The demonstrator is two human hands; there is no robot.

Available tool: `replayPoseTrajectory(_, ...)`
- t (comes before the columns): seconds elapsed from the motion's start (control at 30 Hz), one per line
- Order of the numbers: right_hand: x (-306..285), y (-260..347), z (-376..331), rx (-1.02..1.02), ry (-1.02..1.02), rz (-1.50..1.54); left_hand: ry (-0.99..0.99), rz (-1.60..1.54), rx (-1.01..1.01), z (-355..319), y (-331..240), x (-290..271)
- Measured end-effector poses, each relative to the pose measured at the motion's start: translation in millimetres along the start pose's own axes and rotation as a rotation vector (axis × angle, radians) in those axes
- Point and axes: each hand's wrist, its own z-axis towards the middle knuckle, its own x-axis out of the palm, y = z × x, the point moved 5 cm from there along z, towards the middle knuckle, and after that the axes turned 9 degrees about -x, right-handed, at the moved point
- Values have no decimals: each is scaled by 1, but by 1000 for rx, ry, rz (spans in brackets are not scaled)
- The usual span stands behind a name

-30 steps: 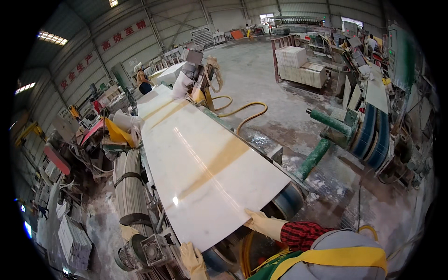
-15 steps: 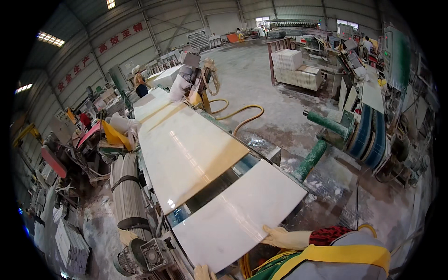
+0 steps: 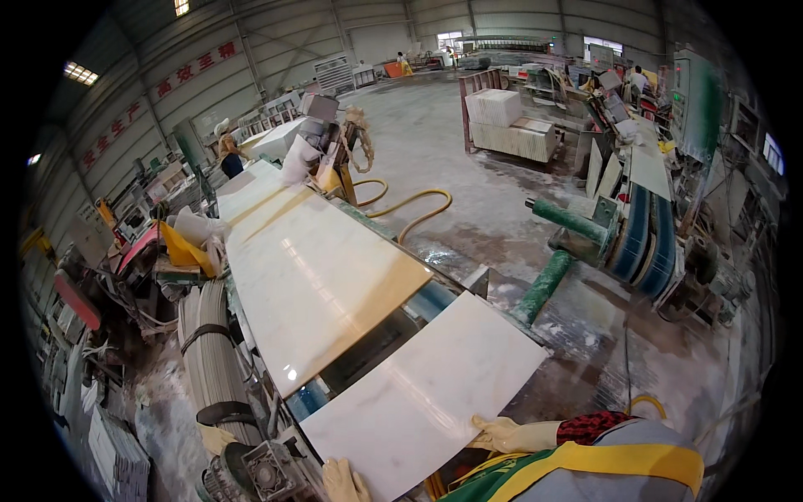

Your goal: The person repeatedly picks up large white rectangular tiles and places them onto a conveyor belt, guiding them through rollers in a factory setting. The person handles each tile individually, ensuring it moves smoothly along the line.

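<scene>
You have one view only, from the head camera, looking down and forward along the conveyor line (image 3: pixel 251 368). The near white stone slab (image 3: pixel 427 393) sits close under the lens at the lower edge; the factory hall floor (image 3: pixel 468 167) stretches far ahead, its straight edges bending toward the fisheye rim.

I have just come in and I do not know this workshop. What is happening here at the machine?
A person in pale gloves holds a white stone slab at its near end, left hand at the near corner, right hand on the right edge. The slab lies at the end of a long conveyor line. A gap separates it from a second, longer slab behind it. Another person stands at the far end.
</scene>
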Motion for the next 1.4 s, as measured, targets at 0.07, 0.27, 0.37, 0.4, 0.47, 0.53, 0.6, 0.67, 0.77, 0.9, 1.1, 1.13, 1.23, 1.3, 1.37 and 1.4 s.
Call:
replayPoseTrajectory(0.07,2,0,-3,-18,7,7,46,18,0,7,10,5)
replayPoseTrajectory(0.27,17,8,-25,-54,39,3,35,-1,6,48,12,-5)
replayPoseTrajectory(0.37,15,6,-25,-53,45,21,36,0,6,74,12,-3)
replayPoseTrajectory(0.4,11,5,-23,-59,46,24,56,8,-7,86,7,-5)
replayPoseTrajectory(0.47,1,0,-14,-36,23,38,49,38,-20,95,11,2)
replayPoseTrajectory(0.53,-9,-5,-2,3,-25,74,21,65,0,96,22,12)
replayPoseTrajectory(0.6,-9,-7,6,-45,47,16,-113,98,150,92,42,22)
replayPoseTrajectory(0.67,0,-3,-7,-97,84,5,-28,63,98,88,21,12)
replayPoseTrajectory(0.77,-4,-3,-7,-81,50,7,80,13,23,66,-6,-13)
replayPoseTrajectory(0.9,-7,-7,-5,-54,46,15,143,40,0,6,-8,-16)
replayPoseTrajectory(1.1,-1,-5,-18,-62,5,37,125,-51,83,-107,-25,-40)
replayPoseTrajectory(1.13,-3,-6,-17,-62,12,43,77,-141,127,-119,-28,-47)
replayPoseTrajectory(1.23,-4,-8,-15,-36,-21,69,199,-110,163,-116,-13,-51)
replayPoseTrajectory(1.3,-6,-10,-14,-33,-21,64,286,-87,191,-106,7,-57)
replayPoseTrajectory(1.37,-8,-11,-10,-46,36,33,325,-276,-70,-72,6,-74)
replayPoseTrajectory(1.4,-14,-13,-5,-49,23,23,318,-495,-340,-26,-12,-76)
